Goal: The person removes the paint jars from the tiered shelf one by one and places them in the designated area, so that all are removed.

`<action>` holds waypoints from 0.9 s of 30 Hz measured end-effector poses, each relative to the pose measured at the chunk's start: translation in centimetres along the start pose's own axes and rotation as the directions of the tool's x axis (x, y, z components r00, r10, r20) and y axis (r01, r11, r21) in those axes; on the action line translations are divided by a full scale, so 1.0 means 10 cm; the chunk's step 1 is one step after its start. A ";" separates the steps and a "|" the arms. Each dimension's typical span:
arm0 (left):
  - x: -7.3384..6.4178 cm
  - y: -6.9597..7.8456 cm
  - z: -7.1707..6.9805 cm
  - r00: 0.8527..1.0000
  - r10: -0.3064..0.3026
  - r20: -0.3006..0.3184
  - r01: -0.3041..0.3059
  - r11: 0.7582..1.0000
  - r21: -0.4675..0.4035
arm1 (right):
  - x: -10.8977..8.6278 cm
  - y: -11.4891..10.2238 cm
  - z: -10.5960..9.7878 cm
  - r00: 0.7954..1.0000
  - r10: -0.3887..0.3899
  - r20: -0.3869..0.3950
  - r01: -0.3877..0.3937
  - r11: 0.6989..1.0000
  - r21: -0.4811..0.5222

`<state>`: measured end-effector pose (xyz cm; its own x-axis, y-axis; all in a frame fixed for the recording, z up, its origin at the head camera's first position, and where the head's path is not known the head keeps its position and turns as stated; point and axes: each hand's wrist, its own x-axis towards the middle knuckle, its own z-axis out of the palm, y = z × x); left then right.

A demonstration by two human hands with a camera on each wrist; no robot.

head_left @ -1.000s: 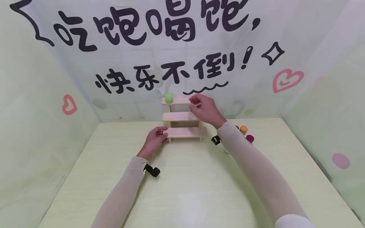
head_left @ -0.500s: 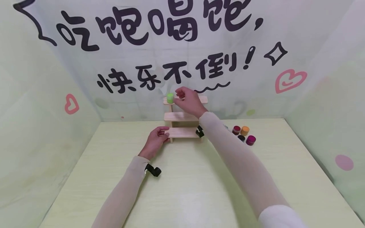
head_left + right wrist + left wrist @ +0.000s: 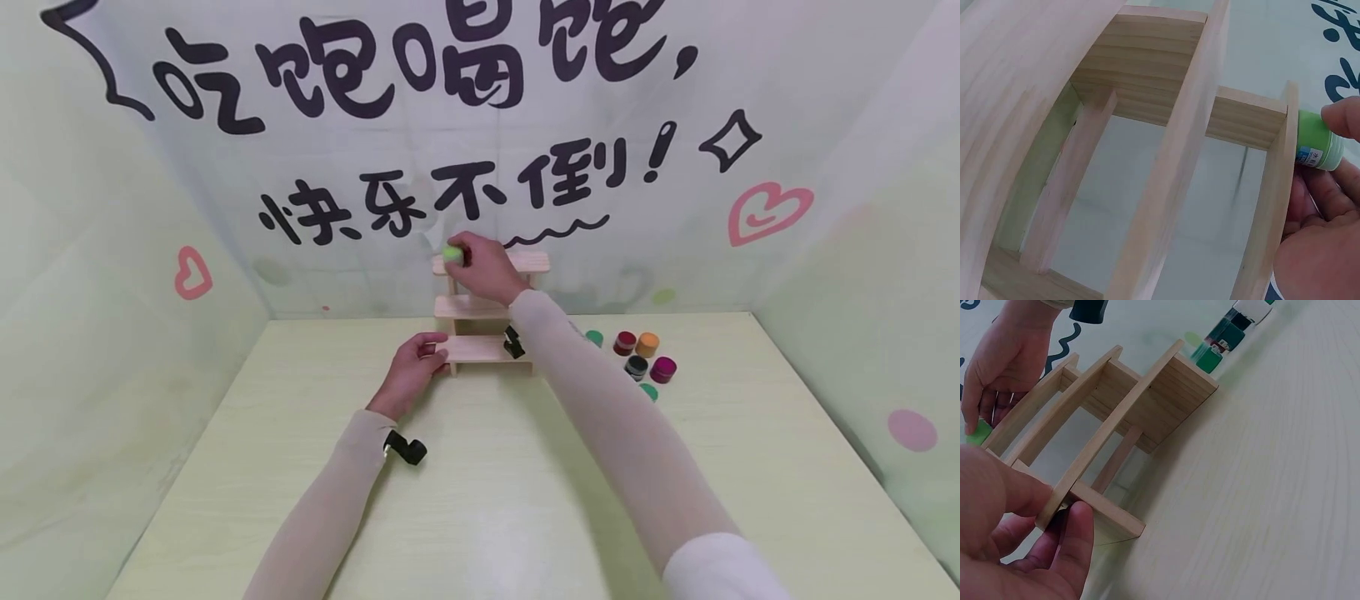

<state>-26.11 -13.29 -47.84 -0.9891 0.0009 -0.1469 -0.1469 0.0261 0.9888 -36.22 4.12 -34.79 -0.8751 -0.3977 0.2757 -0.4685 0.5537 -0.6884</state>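
Observation:
A three-tier wooden stand (image 3: 472, 348) is at the back of the table against the wall. My left hand (image 3: 405, 375) grips the left end of its lowest tier; in the left wrist view the thumb (image 3: 1019, 487) lies on one side of the board and fingers curl beneath it. At the left end of the top tier, my right hand (image 3: 487, 268) pinches a small light-green jar (image 3: 453, 255) between thumb and fingers. In the right wrist view this green jar (image 3: 1315, 140), with a white-and-blue label, stands against the top board.
Right of the stand is a group of small jars: dark red (image 3: 625, 342), orange (image 3: 647, 344), black (image 3: 637, 367), magenta (image 3: 663, 370) and green (image 3: 648, 392). Another green jar (image 3: 594, 337) is partly behind my right sleeve. Behind the stand hangs a printed backdrop (image 3: 360, 283).
My right hand has moved left along the top tier and now holds the light-green jar there. My left hand keeps its grip on the lowest tier. More jars show beside the right sleeve.

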 end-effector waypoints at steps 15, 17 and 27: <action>0.00 -0.01 -0.01 1.000 0.007 0.009 -0.007 1.000 -0.020 | -0.49 0.19 -0.32 0.999 0.015 -0.052 -0.010 0.994 0.104; -0.01 -0.01 0.00 1.000 0.004 0.006 -0.004 1.000 -0.018 | -0.58 0.23 -0.36 0.998 0.013 -0.060 -0.006 0.994 0.110; -0.01 0.01 0.01 1.000 0.001 0.002 -0.001 1.000 -0.006 | -1.05 0.41 -0.59 0.997 -0.007 -0.071 0.020 0.982 0.186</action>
<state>-26.03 -13.17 -47.76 -0.9892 0.0034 -0.1464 -0.1463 0.0205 0.9890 -29.68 14.88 -36.59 -0.8781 -0.3484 0.3279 -0.4557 0.4001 -0.7952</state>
